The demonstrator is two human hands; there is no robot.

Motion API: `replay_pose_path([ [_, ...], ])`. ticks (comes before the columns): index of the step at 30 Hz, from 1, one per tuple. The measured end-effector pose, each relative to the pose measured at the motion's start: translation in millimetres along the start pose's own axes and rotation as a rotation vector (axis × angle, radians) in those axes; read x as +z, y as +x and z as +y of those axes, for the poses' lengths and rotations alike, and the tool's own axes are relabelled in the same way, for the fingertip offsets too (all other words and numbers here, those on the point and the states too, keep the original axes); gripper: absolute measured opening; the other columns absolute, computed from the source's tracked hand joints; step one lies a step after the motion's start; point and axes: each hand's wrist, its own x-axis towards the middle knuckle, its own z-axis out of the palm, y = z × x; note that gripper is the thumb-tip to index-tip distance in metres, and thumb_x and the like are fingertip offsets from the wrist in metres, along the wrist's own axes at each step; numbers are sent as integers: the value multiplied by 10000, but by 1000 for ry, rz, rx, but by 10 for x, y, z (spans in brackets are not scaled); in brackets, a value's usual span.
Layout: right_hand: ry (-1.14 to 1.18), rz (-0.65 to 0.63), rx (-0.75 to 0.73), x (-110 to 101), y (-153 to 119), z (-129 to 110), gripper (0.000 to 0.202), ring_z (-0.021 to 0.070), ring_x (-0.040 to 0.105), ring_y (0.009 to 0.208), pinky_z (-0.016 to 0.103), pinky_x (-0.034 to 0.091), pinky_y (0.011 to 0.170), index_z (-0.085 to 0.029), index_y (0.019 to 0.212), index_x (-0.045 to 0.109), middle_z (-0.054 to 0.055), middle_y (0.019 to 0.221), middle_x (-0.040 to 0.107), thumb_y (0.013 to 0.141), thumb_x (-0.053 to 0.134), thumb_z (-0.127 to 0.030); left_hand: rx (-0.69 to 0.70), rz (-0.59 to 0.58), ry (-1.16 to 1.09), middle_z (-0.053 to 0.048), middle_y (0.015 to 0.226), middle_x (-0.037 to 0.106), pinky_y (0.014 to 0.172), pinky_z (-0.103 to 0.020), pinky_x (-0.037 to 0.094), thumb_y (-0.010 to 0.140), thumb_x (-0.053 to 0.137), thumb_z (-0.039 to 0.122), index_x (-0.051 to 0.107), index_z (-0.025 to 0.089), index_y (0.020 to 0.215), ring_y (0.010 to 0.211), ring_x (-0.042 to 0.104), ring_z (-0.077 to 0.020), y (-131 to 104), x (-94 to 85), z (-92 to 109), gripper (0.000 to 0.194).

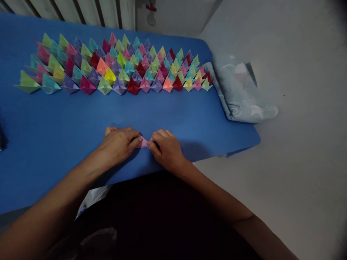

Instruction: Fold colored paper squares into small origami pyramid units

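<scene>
A small folded piece of pink paper [144,142] lies low over the blue tabletop [173,115], between my two hands. On its left side my left hand [119,142] is closed, thumb and fingers pinching the paper. My right hand [166,147] pinches the paper's right tip, its fingers curled. Only a pink triangle shows between the fingertips; the rest is hidden under my left hand. Beyond my hands stand rows of folded paper boats [104,86] in many colours, set close together and with their peaks pointing up.
A folded grey-blue patterned cloth [241,97] sits at the table's right end, against the white wall [303,108]. Pale slats [93,13] rise behind the far edge. A dark object [2,137] shows at the far left. The table's near edge runs just before my body.
</scene>
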Motion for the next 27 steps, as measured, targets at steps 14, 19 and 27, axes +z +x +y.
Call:
replay_pose_path([
  [14,-57,-2,51,-8,6,-28,196,190,535,832,317,368,772,-182,787,589,54,897,650,951,513,-258,-254,-147,32,-15,822,745,914,-436,361,947,497,361,672,234,905,777,659,-214,36,-69,189,220],
  [19,-107,7,48,-1,14,-40,194,200,538,830,322,361,748,-175,815,609,69,907,654,949,511,-276,-198,-13,35,-24,848,743,892,-416,362,975,513,326,662,206,956,782,655,-202,-39,25,187,192],
  [27,-160,-25,49,-31,37,-71,179,215,546,848,335,389,768,-166,842,625,85,925,661,943,507,-255,120,335,261,-91,952,734,814,-394,406,1011,482,233,711,160,1026,847,645,-229,-296,93,195,241],
])
